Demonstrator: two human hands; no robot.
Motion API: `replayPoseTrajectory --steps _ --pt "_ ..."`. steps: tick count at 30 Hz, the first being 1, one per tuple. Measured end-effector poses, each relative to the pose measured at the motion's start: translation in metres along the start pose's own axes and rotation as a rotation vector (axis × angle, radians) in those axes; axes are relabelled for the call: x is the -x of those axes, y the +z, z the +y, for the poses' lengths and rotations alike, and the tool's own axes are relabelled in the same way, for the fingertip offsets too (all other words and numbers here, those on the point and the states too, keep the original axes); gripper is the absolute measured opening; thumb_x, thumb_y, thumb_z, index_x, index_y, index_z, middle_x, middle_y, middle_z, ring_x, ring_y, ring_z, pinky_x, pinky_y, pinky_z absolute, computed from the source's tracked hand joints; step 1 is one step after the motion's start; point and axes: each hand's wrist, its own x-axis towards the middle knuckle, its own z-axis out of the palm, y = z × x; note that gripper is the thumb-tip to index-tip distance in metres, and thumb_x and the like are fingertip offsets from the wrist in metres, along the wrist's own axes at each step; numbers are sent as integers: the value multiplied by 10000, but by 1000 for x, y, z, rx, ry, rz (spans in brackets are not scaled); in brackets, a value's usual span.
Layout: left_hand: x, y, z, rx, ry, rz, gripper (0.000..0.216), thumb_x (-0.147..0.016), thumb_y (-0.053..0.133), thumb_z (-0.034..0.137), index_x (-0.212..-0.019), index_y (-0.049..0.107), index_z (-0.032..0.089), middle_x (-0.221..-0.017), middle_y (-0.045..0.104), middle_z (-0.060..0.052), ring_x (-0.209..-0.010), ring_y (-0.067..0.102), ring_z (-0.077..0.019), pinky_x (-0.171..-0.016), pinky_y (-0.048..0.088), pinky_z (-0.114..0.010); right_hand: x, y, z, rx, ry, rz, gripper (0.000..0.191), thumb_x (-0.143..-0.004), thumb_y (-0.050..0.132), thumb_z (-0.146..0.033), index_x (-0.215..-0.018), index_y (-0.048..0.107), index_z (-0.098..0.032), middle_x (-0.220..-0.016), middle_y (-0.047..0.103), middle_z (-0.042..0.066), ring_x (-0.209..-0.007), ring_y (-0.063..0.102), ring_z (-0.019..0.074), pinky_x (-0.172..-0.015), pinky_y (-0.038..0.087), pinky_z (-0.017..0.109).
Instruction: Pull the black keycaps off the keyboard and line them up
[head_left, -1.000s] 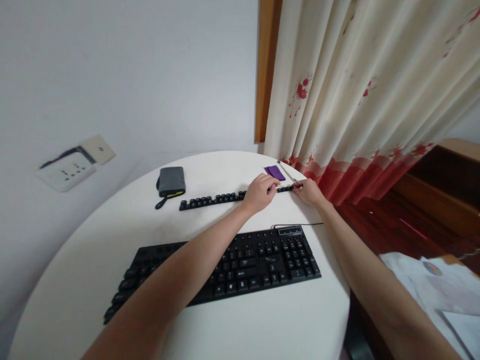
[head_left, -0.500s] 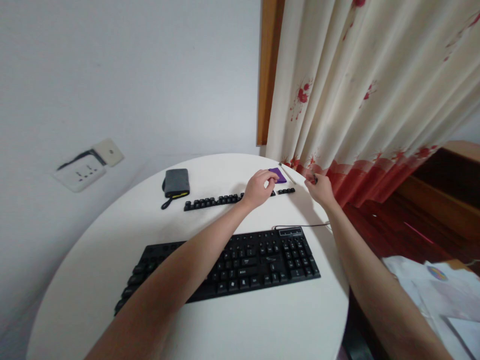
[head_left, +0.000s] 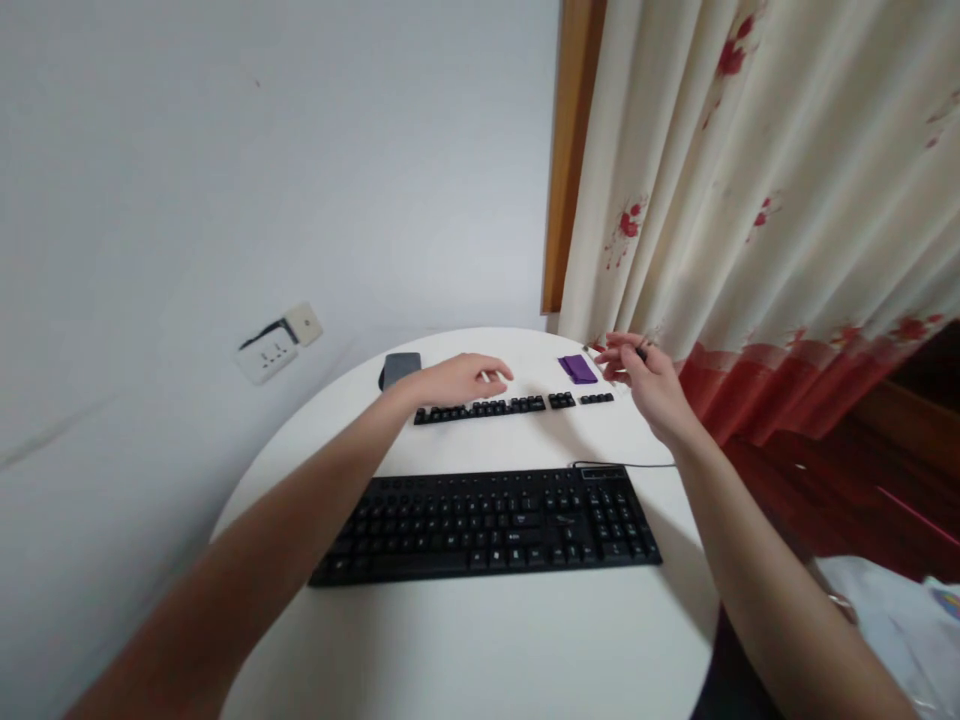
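Many keycaps already lay in a row on the surface beneath my open left hand, while my right hand, beyond the row's end, pinched one small dark cap, not yet set down.

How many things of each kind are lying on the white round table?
Black full-size keyboard: 1
Rows of loose black keycaps: 3
Purple flat pad: 1
Grey soft pouch: 1
Total: 6

keyboard on table, keycap row behind it, pouch behind row's left end, pad behind right end
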Motion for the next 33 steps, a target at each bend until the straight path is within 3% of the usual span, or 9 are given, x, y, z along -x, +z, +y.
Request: replayPoseTrajectory --steps 2,4,9,14,18,21,25,28,33 --pt "44 -9 -13 39 -181 -184 496 -807 664 463 -1237 679 216 -1008 735 -63 -695 648 -150 -670 475 -243 10 15 -8 21 20 -53 374 -918 486 -427 -1186 557 -175 -793 687 33 -592 515 135 -607 434 282" --pt "87 -13 -30 68 -366 -252 611 -742 703 502 -1281 655 217 -966 729 -63 -626 626 -150 -618 473 -242 19 32 -11 122 52 -61 348 -880 535 -351 -1180 552 -175 -766 686 24 -597 517 144 -599 411 280" --pt "177 3 -75 39 -666 -154 723 -703 652 673 -1282 643 241 -1078 683 -100 -618 619 -164 -519 467 -245 39 71 -14 278 194 -346 272 -834 521 -192 -1093 593 -149 -868 718 61 -685 562 158 -647 436 289" --pt "220 31 -86 78 -782 -77 829 -799 498 727 -1420 486 178 -1024 671 -115 -622 640 -195 -538 508 -288 51 95 -15 80 229 -563 167 -866 516 -191 -948 656 -152 -869 692 53 -632 562 121 -618 476 270" --pt "222 45 -79 101 -745 -77 915 -806 548 681 -1545 288 208 -953 663 -66 -666 656 -203 -582 531 -288 51 110 -19 -63 260 -543 148 -874 576 -230 -930 688 -152 -843 687 53 -681 606 134 -708 531 304" --pt "210 56 -68 121 -730 -77 870 -799 565 667 -1505 360 201 -948 662 -66 -692 663 -215 -551 527 -282 50 116 -16 -105 224 -490 216 -890 577 -293 -971 713 -147 -869 693 65 -740 615 154 -772 531 336" --pt "188 77 -43 136 -677 -74 700 -815 565 656 -1318 525 171 -896 689 -78 -645 681 -223 -500 497 -276 51 115 -5 22 59 -373 312 -902 557 -377 -1021 753 -166 -881 686 65 -835 609 193 -798 488 343" --pt "168 90 -24 120 -608 -64 587 -825 578 620 -1187 572 159 -777 699 -55 -562 672 -207 -514 478 -272 53 110 1 114 -59 -292 362 -913 545 -409 -1090 761 -178 -793 633 40 -771 571 189 -731 457 324" --pt "126 83 -23 186 -482 -224 503 -916 444 594 -705 595 163 -571 642 -34 -510 632 -163 -544 459 -251 63 111 8 -10 -21 -352 410 -917 554 -453 -1148 718 -156 -630 548 -19 -586 496 143 -599 418 288"
